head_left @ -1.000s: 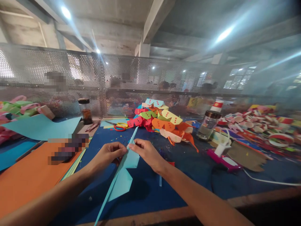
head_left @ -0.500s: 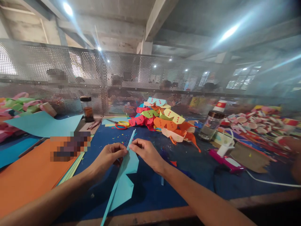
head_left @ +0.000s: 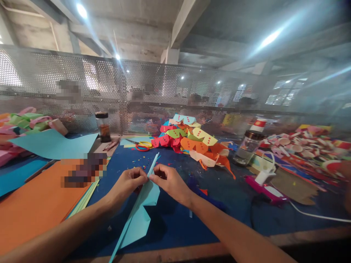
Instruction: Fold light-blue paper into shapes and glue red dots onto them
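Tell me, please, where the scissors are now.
In the head view, the scissors lie left of centre, beyond the left hand and just left of the colourful paper pile.

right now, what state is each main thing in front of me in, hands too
light-blue notched paper piece: tilted, in both hands
left hand: fingers pinched on that piece
right hand: fingers pinched on that piece
red-and-yellow-handled metal scissors: lying, unheld
clear cylindrical jar, left: lidded, upright
clear cylindrical jar, right: lidded
large light-blue paper sheet: curved
colourful red-dotted paper shapes: heaped
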Demonstrator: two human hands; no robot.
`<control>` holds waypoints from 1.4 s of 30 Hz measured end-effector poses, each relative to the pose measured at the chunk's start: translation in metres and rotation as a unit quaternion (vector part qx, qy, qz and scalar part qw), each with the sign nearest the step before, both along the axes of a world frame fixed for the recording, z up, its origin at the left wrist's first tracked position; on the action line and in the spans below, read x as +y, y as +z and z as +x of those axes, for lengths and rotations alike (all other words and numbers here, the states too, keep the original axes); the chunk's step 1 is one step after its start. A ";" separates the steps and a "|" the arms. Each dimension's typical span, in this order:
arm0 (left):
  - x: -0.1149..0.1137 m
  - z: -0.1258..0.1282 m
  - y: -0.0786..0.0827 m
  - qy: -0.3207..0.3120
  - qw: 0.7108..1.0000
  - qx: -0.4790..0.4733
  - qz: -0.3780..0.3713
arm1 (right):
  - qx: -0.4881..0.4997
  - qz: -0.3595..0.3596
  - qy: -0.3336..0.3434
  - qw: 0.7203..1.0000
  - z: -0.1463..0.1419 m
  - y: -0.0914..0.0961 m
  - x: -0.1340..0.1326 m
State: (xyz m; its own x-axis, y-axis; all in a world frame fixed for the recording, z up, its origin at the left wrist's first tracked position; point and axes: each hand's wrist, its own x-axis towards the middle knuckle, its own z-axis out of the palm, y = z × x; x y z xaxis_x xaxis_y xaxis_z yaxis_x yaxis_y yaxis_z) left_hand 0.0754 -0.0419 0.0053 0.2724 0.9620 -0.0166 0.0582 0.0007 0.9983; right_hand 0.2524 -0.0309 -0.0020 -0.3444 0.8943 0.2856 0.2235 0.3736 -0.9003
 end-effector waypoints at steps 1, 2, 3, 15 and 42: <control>0.000 0.000 0.000 -0.001 1.000 0.001 0.002 | -0.004 0.004 -0.001 1.000 0.000 -0.001 0.000; 0.000 0.000 -0.001 -0.002 1.000 0.001 0.003 | -0.010 0.012 -0.003 1.000 0.000 -0.002 0.001; 0.001 -0.001 -0.001 -0.003 1.000 0.000 0.004 | -0.017 0.022 -0.006 1.000 0.001 -0.003 0.001; 0.003 -0.002 -0.004 -0.007 1.000 -0.001 -0.021 | -0.069 0.127 -0.048 0.988 -0.004 -0.007 -0.002; 0.007 -0.016 -0.003 -0.026 0.996 -0.054 -0.067 | -0.252 0.398 -0.036 0.881 0.006 0.000 -0.010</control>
